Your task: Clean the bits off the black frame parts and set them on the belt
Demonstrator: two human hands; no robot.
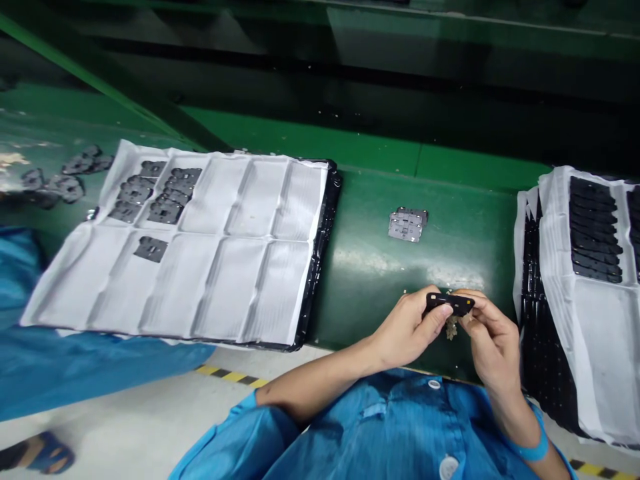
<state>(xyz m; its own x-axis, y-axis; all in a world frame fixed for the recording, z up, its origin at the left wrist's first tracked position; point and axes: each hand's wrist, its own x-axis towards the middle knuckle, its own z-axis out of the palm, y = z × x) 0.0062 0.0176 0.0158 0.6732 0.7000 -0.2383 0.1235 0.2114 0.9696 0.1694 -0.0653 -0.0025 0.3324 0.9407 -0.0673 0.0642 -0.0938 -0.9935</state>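
Observation:
Between both hands, low over the green bench, is a flat black plastic part [449,304] with small slots and a yellowish spot near its right end. My left hand [417,321] pinches its left end, thumb in front. At the right end, my right hand [493,333] has its fingers closed on the same part. Just below it lies a small heap of tiny pale metallic pieces [451,328], partly hidden by the fingers. Farther back on the bench, grey plates [406,225] lie overlapped.
To the left, a cloth-lined tray [200,287] holds grey plates in some compartments. Loose dark parts [65,183] lie beyond it. At right, stacked trays [537,320] carry a row of black parts [595,230]. A blue-clothed person [100,373] is at far left.

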